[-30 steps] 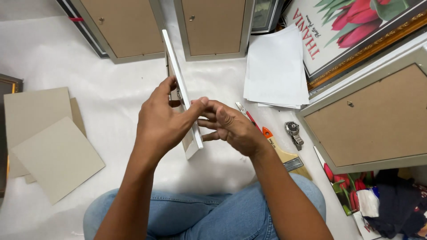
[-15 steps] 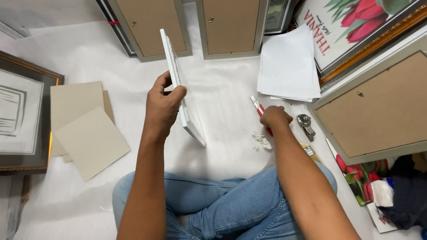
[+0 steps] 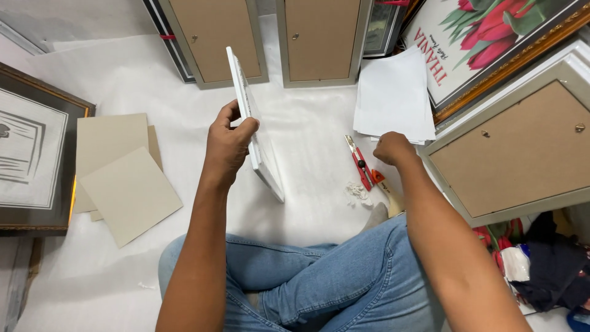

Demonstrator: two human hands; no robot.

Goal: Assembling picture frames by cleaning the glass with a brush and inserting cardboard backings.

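Observation:
My left hand [image 3: 228, 146] grips a white picture frame [image 3: 265, 166] by its edge and holds it upright, edge-on to me, above the white floor sheet. My right hand [image 3: 393, 148] is closed in a loose fist, down at the corner of a stack of white paper sheets [image 3: 393, 95], just right of a red utility knife [image 3: 358, 163]. Whether it holds anything small is hidden. A small heap of white scraps [image 3: 357, 193] lies below the knife.
Beige backing boards [image 3: 123, 175] lie at left beside a dark framed drawing [image 3: 31, 154]. Two frames [image 3: 215, 37] lean face-away at the back. At right are a large frame with its back up [image 3: 516, 154] and a tulip print [image 3: 491, 37]. My jeans-clad legs [image 3: 319, 276] are crossed below.
My right hand let go of the white frame and moved right, past the knife to the paper stack. The left hand keeps the frame upright. The view shifted rightward.

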